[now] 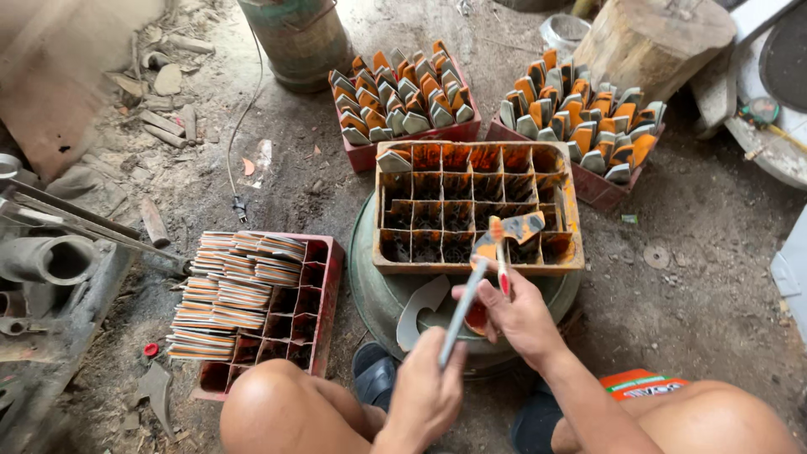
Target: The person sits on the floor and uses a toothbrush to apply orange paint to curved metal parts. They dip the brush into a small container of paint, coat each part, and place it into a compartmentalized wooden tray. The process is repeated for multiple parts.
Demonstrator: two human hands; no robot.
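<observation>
My left hand (427, 393) is closed around a thin grey brush handle (461, 313) that slants up to a metal blade (510, 230), grey and partly coated orange. My right hand (514, 318) holds that blade up by a red-tipped stem (503, 277) over the near edge of an orange-stained wooden crate (565, 220) with many compartments. One painted blade (393, 160) sits in the crate's far left compartment. The crate rests on a round green metal drum top (370, 277). A bare grey blade (420, 308) lies flat on the drum by my left hand.
Two red crates (361, 155) (588, 187) packed with upright grey-and-orange blades stand behind. A red crate (326, 290) at my left knee holds stacked flat pieces. A wooden stump (656, 38), a barrel (298, 42), metal pipes (50, 256) and a cable (239, 118) surround the dirt floor.
</observation>
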